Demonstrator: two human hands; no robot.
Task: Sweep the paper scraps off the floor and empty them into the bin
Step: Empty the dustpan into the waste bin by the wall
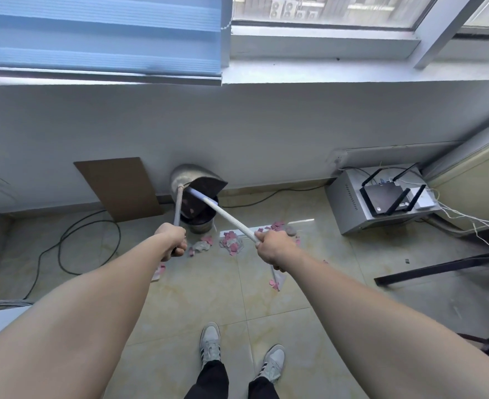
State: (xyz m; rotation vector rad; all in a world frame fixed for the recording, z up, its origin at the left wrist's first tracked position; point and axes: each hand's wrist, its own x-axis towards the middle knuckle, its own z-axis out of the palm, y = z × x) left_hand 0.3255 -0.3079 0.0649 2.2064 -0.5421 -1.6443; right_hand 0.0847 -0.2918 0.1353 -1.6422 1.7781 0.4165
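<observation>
Paper scraps (pixel 231 243), pink mixed with some grey, lie scattered on the tiled floor (pixel 208 295) at frame centre, just in front of the bin (pixel 199 223); smaller clusters sit lower left (pixel 159 272) and lower right (pixel 275 283) of the hands. Bin is a small dark-lined pail against the wall, centre frame. Left hand (pixel 171 241) is clamped around a thin handle running up to the metal dustpan (pixel 187 175), which is lifted and tilted over the bin mouth. Right hand (pixel 272 246) is closed on the white broom handle (pixel 226 216); the dark broom head (pixel 205 191) sits at the dustpan, above the bin. The two handles converge at the bin, hands apart. Whether scraps are inside the pan or bin, cannot tell. Cardboard sheet (pixel 122 187) leans on the wall left of the bin, black cable (pixel 87 243) looped on the floor further left. Grey metal box (pixel 378 201) with a black router (pixel 387 198) on top at right centre. Blue blind (pixel 99 36) upper left, window (pixel 352 12) upper right. Grey sneakers (pixel 210 345) at bottom centre.
</observation>
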